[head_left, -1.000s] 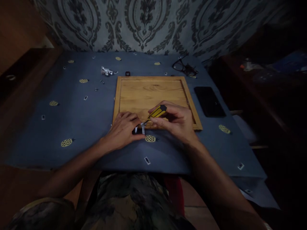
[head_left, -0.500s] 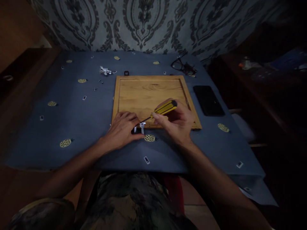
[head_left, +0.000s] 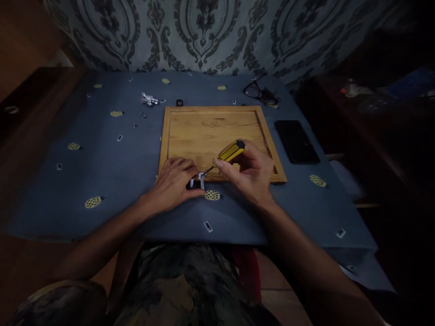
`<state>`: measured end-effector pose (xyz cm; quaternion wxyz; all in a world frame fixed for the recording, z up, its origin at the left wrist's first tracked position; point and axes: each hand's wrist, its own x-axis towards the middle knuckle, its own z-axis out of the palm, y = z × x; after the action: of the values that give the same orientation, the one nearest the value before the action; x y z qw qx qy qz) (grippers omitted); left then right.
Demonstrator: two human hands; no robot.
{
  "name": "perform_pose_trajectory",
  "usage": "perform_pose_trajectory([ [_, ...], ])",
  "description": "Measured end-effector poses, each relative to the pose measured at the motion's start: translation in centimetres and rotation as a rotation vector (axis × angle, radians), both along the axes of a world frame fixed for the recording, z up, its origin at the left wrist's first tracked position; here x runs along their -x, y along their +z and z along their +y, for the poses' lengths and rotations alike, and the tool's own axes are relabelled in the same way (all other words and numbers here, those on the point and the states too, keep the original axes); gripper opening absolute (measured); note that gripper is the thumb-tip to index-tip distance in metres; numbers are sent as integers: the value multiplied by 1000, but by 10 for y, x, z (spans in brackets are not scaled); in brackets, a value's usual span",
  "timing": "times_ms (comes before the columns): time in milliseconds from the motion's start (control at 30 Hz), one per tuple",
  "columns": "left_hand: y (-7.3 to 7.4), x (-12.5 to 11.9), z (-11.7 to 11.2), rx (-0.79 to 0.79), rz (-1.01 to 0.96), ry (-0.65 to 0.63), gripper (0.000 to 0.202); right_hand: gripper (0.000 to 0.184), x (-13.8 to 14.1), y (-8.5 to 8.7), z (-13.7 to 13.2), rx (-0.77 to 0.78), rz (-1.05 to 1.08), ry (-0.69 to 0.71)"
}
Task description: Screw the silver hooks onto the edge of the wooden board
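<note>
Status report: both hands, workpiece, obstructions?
Left hand holding metal fitting at near edge of wooden panel. Right hand gripping yellow-and-black screwdriver, tip at fitting. Phone right of panel, clear of both hands.

Dim light, with deep shadow along the right edge.

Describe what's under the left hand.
Part of a silver fitting peeks out from the left hand at the near edge of the wooden panel; anything directly beneath that hand is covered.
</note>
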<state>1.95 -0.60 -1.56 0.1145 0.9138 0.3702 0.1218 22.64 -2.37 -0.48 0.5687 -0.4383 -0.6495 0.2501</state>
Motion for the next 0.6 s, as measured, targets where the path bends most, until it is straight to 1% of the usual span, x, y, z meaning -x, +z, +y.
perform_pose_trajectory([
  [100,0,1,0,3,-2,-4,40,39,1,0,0,10,-23,6],
  [200,0,1,0,10,3,-1,41,40,1,1,0,-15,-41,5],
  [433,2,0,-1,20,3,-3,39,36,0,3,0,-47,-71,27],
  [500,2,0,-1,18,6,-2,39,34,0,4,0,-18,-54,53],
  [600,3,0,-1,18,18,2,39,28,0,7,-1,104,43,113],
])
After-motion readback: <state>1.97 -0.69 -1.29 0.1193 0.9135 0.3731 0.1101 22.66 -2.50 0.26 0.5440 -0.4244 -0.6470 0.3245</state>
